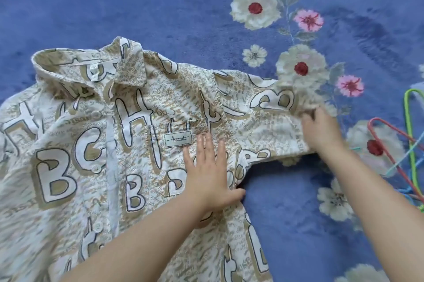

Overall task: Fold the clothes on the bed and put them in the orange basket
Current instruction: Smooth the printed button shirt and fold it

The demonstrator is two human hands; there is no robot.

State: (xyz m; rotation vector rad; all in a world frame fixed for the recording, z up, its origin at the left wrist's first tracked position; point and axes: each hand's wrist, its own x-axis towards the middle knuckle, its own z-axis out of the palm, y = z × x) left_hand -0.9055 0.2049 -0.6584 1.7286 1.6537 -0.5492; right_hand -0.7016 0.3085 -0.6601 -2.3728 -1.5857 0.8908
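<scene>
A white and beige button shirt (91, 144) printed with big letters lies spread front-up on the blue flowered bed cover, collar at the upper left. My left hand (207, 171) presses flat on the shirt's chest, just below its small label patch, fingers straight. My right hand (321, 130) grips the end of the shirt's short sleeve (270, 107), which stretches out to the right. The orange basket is not in view.
Several coloured wire hangers (410, 144), red, green and blue, lie on the bed cover (160, 1) at the right edge, just beyond my right hand. Bare blue cover stretches above the shirt and below the sleeve.
</scene>
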